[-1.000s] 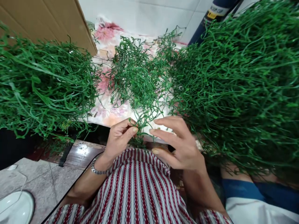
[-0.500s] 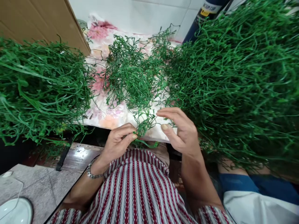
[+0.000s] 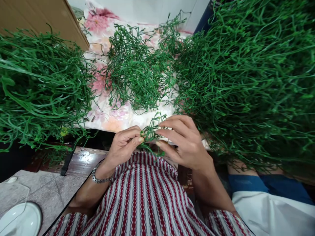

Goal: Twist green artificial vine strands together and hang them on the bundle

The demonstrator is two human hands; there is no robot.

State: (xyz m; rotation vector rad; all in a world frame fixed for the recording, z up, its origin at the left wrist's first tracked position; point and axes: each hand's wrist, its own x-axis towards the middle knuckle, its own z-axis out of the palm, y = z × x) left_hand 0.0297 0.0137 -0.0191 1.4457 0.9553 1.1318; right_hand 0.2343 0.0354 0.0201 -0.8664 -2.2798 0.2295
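1. To the right of the right hand, the largest heap of green sprigs fills most of the view, tangled and loose.
2. To the left of the left hand, a second big heap hangs over the edge of the floral cloth; whether it is sorted stock or not cannot be told.
3. Just beyond both hands, a smaller clump lies on the cloth, well short of used up, so by the look of it much work is left.
4. Between the hands, the small sprig is pinched: the left thumb and forefinger close on one end, and the right fingertips curl onto the other, the hands nearly touching.
5. Below the left wrist, a white dish sits on the grey floor.
6. Beside the right forearm, another person's blue and white clothing shows.
7. No writing can be read; a brown board far left is blank.
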